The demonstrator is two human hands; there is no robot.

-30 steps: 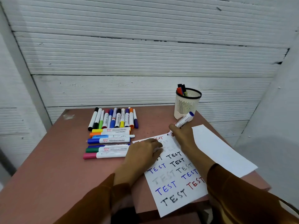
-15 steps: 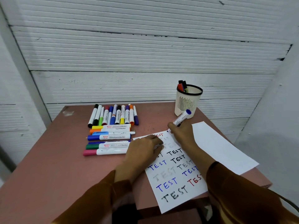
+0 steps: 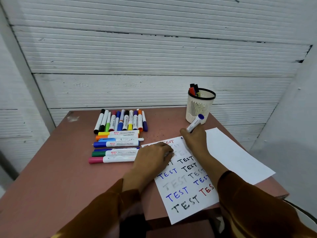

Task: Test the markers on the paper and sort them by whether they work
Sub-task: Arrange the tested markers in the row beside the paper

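I read marker point(image 3: 194, 124) as light, stiff, slick plastic — best gripped low on barrel. Right hand point(image 3: 195, 139) fingers clenched round it, nib at top edge of paper point(image 3: 181, 201). Left hand point(image 3: 152, 158) flat, fingers released, pinning sheet on bench point(image 3: 51, 177). Versus half second back — marker tilted lower toward cup point(image 3: 199, 107).

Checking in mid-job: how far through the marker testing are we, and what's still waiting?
Done: the test sheet carries about a dozen "TEST" words, some faint grey, and a few markers stand in the mesh cup. In hand: the right hand holds a blue-ended marker at the sheet's top corner while the left hand pins the paper. The rows of markers on the table may be sorted or waiting; I can't tell which.
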